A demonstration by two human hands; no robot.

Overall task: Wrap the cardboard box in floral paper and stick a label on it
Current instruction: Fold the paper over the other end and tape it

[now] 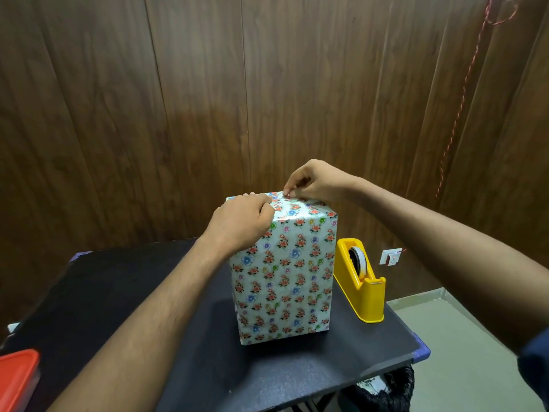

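Note:
A tall box wrapped in white floral paper (283, 278) stands upright on the black table (148, 307). My left hand (242, 223) rests on the box's top near edge, its curled fingers holding the folded paper down. At the far edge of the top, my right hand (315, 181) pinches a fold of paper between thumb and fingers. The cardboard itself is hidden under the paper. No label shows.
A yellow tape dispenser (361, 282) stands just right of the box. A red-lidded container (16, 379) sits at the table's near left corner. Wood-panelled wall lies behind, and a black bin (383, 391) stands under the table's right edge.

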